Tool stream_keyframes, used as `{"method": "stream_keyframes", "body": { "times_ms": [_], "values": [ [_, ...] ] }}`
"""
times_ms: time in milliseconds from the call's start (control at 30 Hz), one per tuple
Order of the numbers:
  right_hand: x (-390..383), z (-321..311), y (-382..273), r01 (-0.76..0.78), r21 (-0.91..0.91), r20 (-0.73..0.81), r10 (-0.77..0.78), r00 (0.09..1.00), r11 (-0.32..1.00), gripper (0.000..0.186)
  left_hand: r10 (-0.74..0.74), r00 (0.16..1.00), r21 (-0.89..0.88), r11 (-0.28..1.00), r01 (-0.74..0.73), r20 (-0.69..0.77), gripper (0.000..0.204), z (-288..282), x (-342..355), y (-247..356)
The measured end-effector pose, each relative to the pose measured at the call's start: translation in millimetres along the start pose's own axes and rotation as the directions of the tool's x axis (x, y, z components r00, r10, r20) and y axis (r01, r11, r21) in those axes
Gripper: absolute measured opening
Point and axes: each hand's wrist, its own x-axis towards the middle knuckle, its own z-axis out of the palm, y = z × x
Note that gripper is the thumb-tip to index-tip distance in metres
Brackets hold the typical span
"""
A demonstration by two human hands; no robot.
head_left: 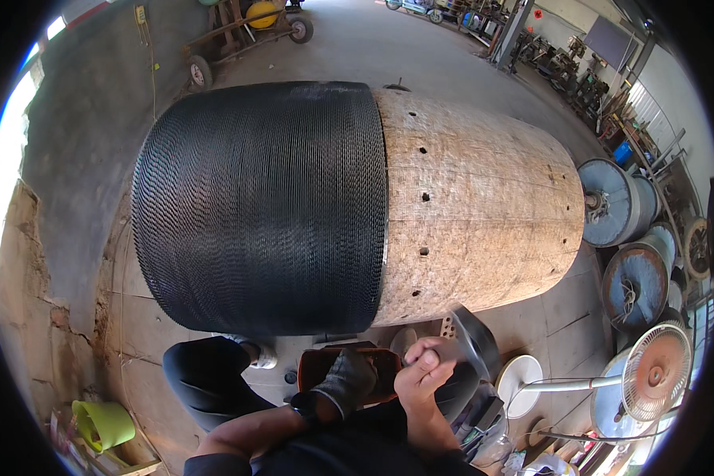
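Observation:
A large pale wooden drum (484, 198) lies across the view, with a row of dark holes round it. Its left half is covered by closely packed rows of black, toothed-looking metal (262, 198). Below the drum, my left hand (347, 382), in a grey glove, reaches into a reddish-brown box (313, 368); its fingertips are hidden. My bare right hand (424, 373) is closed round the handle of a hammer-like tool. The tool's wide dark head (480, 343), partly blurred, points up and right near the drum's lower edge.
A standing fan (656, 371) and several grey metal drums (635, 285) stand at the right. On the floor at the lower left sits a yellow-green bucket (103, 424). A wheeled cart (242, 32) stands at the back left, and a grey wall (87, 135) runs along the left.

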Motion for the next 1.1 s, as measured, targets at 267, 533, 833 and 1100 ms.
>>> {"method": "stream_keyframes", "body": {
  "times_ms": [267, 533, 833, 1100],
  "values": [
    [4, 0, -20, -0.231, -0.051, 0.068, 0.234, 0.970, 0.972, 0.027, -0.134, 0.990, -0.215, 0.969, 0.122, -0.042, 0.021, -32, -1, 21],
    [21, 4, -16, -0.071, -0.437, 0.217, 0.182, 0.959, 0.897, 0.021, -0.068, 0.997, -0.018, 0.998, 0.067, -0.042, 0.022, -2, -3, 6],
    [22, 6, -9, -0.025, -0.508, 0.201, 0.147, 0.968, 0.861, 0.018, 0.273, 0.962, 0.332, 0.906, -0.261, 0.013, 0.025, -34, 1, 14],
    [22, 8, -10, -0.022, -0.515, 0.162, 0.122, 0.979, 0.857, 0.018, 0.292, 0.955, 0.229, 0.928, -0.294, 0.045, 0.024, -114, -8, 51]
  ]
}}
